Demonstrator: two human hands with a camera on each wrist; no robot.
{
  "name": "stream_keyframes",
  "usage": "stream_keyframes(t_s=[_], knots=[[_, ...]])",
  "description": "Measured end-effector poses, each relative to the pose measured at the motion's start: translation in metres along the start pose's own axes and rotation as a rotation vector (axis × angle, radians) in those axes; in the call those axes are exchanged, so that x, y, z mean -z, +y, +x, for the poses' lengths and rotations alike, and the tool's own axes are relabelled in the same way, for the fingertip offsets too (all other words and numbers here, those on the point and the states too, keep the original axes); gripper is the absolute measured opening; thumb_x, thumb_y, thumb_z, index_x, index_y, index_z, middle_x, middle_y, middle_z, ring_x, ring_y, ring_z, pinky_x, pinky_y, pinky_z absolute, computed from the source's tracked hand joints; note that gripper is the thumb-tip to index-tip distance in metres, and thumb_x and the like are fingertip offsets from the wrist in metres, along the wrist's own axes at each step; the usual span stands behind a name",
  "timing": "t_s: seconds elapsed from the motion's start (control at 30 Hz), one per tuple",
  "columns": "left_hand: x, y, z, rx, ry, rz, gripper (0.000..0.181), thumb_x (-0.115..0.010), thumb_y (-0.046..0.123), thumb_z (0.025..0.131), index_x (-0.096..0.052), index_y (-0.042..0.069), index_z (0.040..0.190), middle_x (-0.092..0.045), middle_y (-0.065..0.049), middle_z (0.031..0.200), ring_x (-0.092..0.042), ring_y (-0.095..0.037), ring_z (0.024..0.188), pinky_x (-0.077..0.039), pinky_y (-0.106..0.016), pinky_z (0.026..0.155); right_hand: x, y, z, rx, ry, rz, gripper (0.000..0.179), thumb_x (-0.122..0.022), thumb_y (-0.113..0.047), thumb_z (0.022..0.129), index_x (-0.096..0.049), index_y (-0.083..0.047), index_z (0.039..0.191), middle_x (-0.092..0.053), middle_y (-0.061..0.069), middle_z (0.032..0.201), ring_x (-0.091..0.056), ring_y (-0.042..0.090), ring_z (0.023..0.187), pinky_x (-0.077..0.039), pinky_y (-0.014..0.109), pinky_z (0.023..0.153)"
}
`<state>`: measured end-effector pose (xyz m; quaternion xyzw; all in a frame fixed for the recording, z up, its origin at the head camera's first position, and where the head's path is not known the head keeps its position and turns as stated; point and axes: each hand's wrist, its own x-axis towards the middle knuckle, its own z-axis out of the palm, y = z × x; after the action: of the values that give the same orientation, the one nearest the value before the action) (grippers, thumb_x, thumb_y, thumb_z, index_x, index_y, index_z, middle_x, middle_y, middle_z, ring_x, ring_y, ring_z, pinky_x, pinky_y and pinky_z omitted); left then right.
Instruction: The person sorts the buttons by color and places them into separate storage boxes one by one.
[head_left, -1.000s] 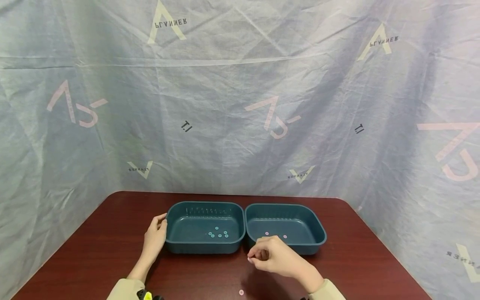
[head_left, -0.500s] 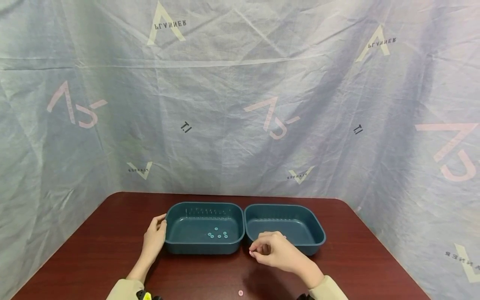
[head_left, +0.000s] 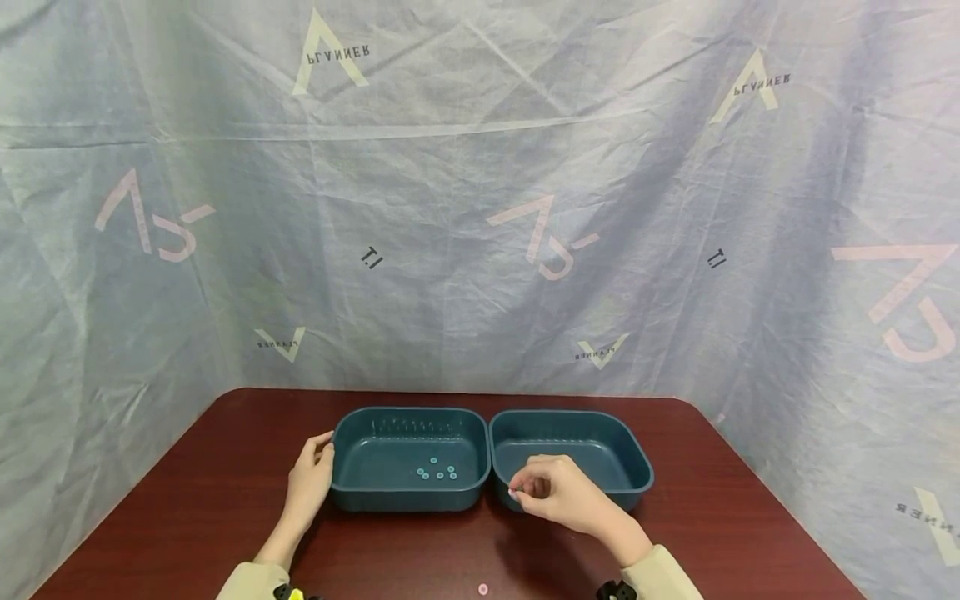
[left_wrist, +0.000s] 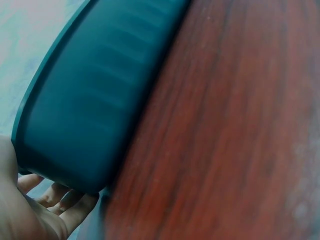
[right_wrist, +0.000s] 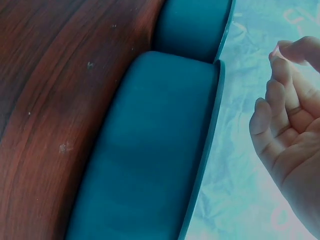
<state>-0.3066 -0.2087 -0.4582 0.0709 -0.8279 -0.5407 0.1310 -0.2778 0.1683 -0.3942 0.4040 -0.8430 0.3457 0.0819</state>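
Note:
My right hand [head_left: 562, 496] is over the front rim of the right-hand teal bin [head_left: 600, 425]. Between thumb and forefinger it pinches a small pink button-like disc [right_wrist: 275, 50]; the other fingers are bent. At the left end of the other teal bin [head_left: 408, 497], my left hand [head_left: 309, 479] rests with its fingers [left_wrist: 80, 210] against the outer wall. Several small blue button-like discs [head_left: 440, 475] lie on that bin's floor. Near the front of the table is another pink disc [head_left: 483, 589]. My right hand covers part of the right bin's floor.
Both bins stand side by side, touching, on a dark red wooden table [head_left: 405, 550]. Behind the table and along its sides hangs a pale grey printed cloth [head_left: 450, 317].
My right hand has moved slightly up and right, from in front of the right bin to over its front rim, still pinching the pink disc. My left hand has stayed put.

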Motion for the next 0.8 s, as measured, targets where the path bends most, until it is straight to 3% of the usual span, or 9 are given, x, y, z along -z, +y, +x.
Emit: stream_keyframes(t_s=[0.8], knots=[[0.000,0.001,0.000,-0.004,-0.004,-0.004,0.047,-0.028,0.031,0.103,-0.036,0.006,0.141,-0.046,-0.028,0.135,-0.045,-0.040,0.122,-0.039,-0.052,0.093,0.008,0.025,0.001,-0.054,0.075,-0.050,0.006,-0.069,-0.014,0.085,-0.071,-0.010,0.089,-0.059,-0.009,0.072,-0.049,-0.002,0.060,-0.045,0.019,0.054]])
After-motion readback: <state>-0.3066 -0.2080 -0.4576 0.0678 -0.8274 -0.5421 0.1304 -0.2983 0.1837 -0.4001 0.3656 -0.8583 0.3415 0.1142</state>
